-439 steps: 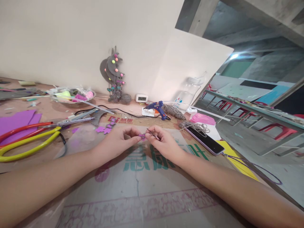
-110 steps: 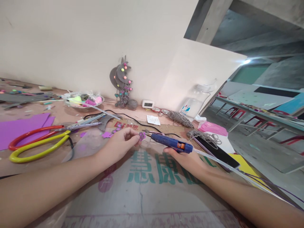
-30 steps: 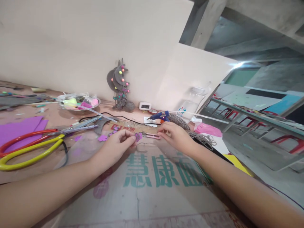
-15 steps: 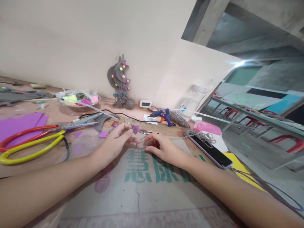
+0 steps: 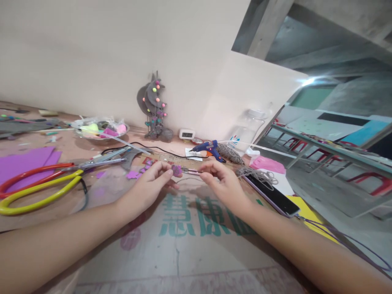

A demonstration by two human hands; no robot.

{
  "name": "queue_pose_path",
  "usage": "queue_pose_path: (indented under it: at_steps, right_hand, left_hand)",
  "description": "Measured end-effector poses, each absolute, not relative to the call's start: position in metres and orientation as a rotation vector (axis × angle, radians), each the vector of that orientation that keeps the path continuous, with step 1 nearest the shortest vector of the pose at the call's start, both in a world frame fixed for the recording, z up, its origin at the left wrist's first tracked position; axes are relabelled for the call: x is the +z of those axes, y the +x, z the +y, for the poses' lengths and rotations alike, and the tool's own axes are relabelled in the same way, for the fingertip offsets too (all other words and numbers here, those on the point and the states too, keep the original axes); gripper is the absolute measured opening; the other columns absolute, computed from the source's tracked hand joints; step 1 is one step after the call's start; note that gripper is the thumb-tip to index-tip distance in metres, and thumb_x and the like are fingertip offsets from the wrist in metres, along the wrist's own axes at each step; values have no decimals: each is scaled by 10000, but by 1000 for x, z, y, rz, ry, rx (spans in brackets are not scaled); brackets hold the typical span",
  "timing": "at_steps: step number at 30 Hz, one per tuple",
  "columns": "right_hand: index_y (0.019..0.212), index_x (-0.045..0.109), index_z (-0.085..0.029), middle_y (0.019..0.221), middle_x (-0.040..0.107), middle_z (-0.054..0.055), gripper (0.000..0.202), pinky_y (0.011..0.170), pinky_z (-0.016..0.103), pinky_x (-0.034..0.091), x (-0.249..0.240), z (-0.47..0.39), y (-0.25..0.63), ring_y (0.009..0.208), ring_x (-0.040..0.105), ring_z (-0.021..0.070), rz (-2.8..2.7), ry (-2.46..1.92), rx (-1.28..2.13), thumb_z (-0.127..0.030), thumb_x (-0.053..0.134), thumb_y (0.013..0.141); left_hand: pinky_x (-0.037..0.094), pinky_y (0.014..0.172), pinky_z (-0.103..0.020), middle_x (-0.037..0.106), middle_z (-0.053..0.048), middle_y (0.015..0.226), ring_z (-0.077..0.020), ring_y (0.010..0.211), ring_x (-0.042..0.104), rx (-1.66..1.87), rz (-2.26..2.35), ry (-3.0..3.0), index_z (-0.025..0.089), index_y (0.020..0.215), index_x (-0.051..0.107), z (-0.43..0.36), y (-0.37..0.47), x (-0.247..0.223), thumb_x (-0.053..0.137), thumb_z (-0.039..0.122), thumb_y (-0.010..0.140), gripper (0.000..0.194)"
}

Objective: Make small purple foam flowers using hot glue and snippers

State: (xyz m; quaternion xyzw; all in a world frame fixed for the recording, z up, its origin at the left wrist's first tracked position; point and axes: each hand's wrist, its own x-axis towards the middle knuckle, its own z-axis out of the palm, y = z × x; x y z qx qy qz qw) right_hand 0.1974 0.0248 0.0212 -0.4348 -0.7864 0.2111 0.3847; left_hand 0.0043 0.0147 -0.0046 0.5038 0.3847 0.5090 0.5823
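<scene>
A small purple flower-shaped cutout (image 5: 177, 170) is pinched between the thumb and fingers of my left hand (image 5: 157, 176). Thin grey string (image 5: 192, 178) curves from beneath that hand toward the right. My right hand (image 5: 221, 179) has its thumb and fingertips closed at the right end of a slim metal tool (image 5: 191, 171) with a pinkish edge; its exact kind is too small to make out. More purple cutouts (image 5: 133, 174) lie just beyond my left wrist. Under both hands is a board with green printed characters (image 5: 180, 216).
At left lie scissors with red and yellow handles (image 5: 43, 192) and purple sheets (image 5: 27, 163). Farther back stand a bowl of craft pieces (image 5: 101, 136), a grey moon-shaped ornament (image 5: 151, 102) and a small clock (image 5: 186, 134). Rightward are a blue glue gun (image 5: 210, 149) and a phone (image 5: 271, 194).
My right hand has moved right, away from my left hand, to the end of the slim tool. The string between the hands is drawn out longer. My left hand still pinches the purple flower.
</scene>
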Motion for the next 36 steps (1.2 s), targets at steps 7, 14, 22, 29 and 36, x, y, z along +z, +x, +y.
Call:
queue_pose_path:
  at_steps: [7, 14, 22, 29, 36]
  right_hand:
    - [1038, 607, -215, 731, 599, -4, 268, 578, 229, 418, 11, 21, 182, 643, 526, 113, -1948, -1120, 885, -344, 537, 813]
    - [840, 655, -190, 742, 645, 3, 159, 584, 231, 430, 4, 23, 181, 627, 546, 112, -1877, -1121, 922, -319, 583, 779]
    - [759, 635, -181, 682, 607, -10, 135, 569, 216, 397, 11, 21, 183, 603, 504, 99, -1984, -1164, 801, -289, 561, 790]
    - [701, 562, -173, 576, 490, -33, 192, 515, 208, 350, 13, 21, 185, 536, 438, 85, -1964, -1130, 789, -304, 510, 832]
    - [743, 478, -185, 755, 548, 4, 230, 556, 232, 422, 26, 39, 201, 589, 497, 90, -1566, -870, 885, -364, 431, 880]
  left_hand:
    - [451, 645, -227, 531, 26, 731, -111, 699, 547, 1136, 972, 1462, 180, 813, 488, 12, 1, -7, 494, 312, 827, 132]
    - [418, 664, -249, 544, 9, 734, -128, 714, 544, 1087, 991, 1653, 171, 847, 502, 12, 0, -9, 451, 299, 851, 138]
    - [437, 677, -256, 638, -20, 841, -160, 779, 581, 1051, 1054, 1728, 176, 913, 606, 7, 0, 0, 509, 347, 815, 220]
    - [418, 621, -226, 630, 16, 724, -135, 691, 571, 1034, 1099, 1782, 184, 769, 611, 9, -1, -2, 509, 312, 815, 170]
    - [446, 638, -266, 655, -29, 771, -183, 742, 608, 1060, 1115, 1636, 174, 794, 598, 14, -2, -10, 523, 390, 794, 228]
